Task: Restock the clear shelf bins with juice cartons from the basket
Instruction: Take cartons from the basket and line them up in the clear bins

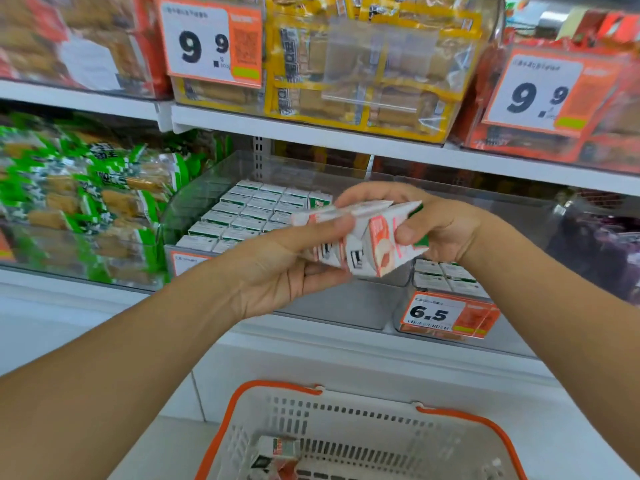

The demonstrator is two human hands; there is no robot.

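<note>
Cartons [360, 240] motion-blurred; count and print unreadable. Left hand [277, 268] and right hand [433, 226] cover their ends. Basket [478, 424] cut off by bottom edge; its carton [277, 452] blurred. Small print on the tag [446, 315] illegible.

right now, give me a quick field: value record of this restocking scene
left hand: left hand grips pink-and-white juice cartons from below
right hand: right hand holds the same cartons at their right end
height: cartons held above the shelf bins, not yet placed
left bin: clear bin packed with rows of green-and-white cartons
right bin: second bin partly filled, 6.5 price tag
basket: orange-rimmed basket below, at least one carton left
</note>
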